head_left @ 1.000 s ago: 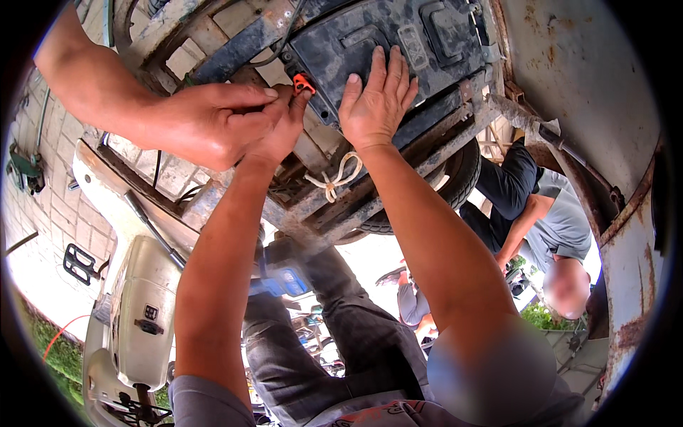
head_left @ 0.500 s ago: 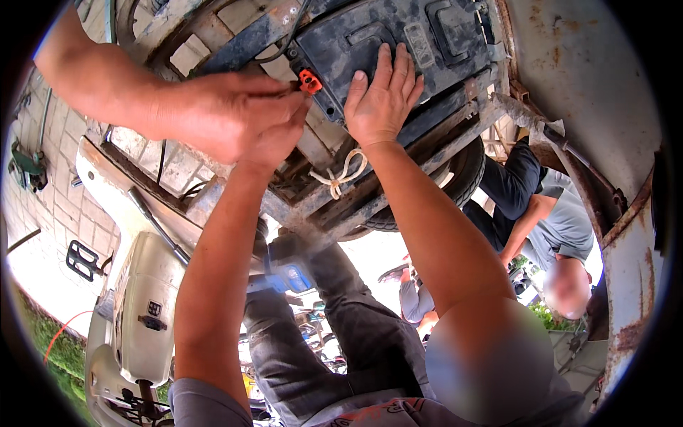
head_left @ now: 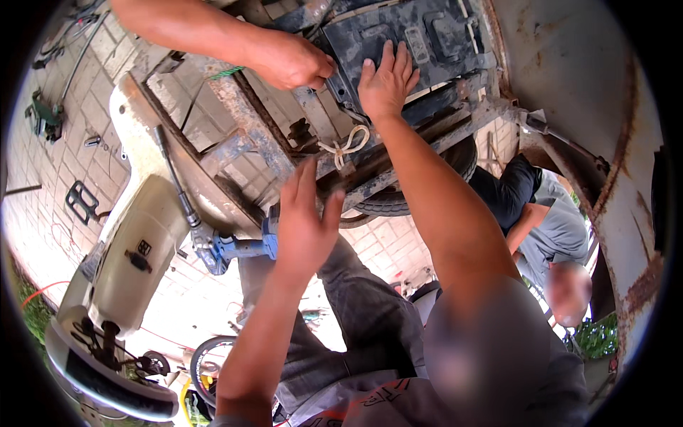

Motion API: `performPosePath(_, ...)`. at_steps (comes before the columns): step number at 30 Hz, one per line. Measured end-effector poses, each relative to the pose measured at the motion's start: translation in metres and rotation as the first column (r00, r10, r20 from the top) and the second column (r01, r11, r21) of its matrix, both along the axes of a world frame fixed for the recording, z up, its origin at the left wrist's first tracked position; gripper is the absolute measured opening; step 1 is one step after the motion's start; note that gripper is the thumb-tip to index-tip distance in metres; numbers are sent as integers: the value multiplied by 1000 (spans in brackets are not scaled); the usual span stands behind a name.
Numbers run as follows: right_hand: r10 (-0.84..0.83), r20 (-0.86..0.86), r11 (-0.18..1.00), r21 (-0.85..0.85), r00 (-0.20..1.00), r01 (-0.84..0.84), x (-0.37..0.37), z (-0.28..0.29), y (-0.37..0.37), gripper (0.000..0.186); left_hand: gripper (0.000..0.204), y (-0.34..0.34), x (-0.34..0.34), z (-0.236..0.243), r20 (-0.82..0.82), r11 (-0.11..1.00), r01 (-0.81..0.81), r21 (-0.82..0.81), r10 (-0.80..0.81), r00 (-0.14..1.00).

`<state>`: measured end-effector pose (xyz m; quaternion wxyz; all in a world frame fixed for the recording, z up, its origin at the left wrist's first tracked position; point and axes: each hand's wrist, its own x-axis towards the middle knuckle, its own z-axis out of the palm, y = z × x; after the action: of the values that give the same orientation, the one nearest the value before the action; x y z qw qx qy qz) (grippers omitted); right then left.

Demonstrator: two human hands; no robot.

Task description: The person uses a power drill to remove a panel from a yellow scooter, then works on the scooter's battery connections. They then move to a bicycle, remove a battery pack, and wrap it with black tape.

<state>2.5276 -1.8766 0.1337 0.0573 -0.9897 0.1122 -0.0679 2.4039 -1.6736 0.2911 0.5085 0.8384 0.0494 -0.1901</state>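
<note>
My right hand (head_left: pixel 388 82) lies flat on a black plastic box (head_left: pixel 434 46) set in a rusty metal frame, its fingers spread. My left hand (head_left: pixel 307 224) is raised below the frame, open and slightly blurred, with nothing in it. Next to it is a blue cordless power tool (head_left: pixel 235 247) with a long socket extension (head_left: pixel 171 171), partly hidden behind my hand. Another person's hand (head_left: pixel 302 64) reaches in from the upper left, its fingers curled at the box's left edge. What it may hold is hidden.
A cream string (head_left: pixel 345 148) is tied round the frame (head_left: pixel 274 139), above a tyre (head_left: pixel 388 203). At the left lies a cream body panel (head_left: pixel 146 245). Another person in grey (head_left: pixel 558 206) is at the right, beside a rusty metal panel (head_left: pixel 569 57).
My left hand has drawn back from the box's corner, down toward the power tool. The other person's hand has shifted up and right; the red part there is out of sight. My right hand stays on the box.
</note>
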Motion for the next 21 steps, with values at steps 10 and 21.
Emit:
performPosePath(10, 255, -778, 953, 302, 574, -16, -3, 90, 47, 51, 33, 52, -207, 77, -287, 997, 78, 25, -68, 956)
performPosePath(21, 491, -736, 860, 494, 467, -126, -174, 116, 11, 58, 40, 105, -403, 122, -382, 944, -105, 313, 227, 896)
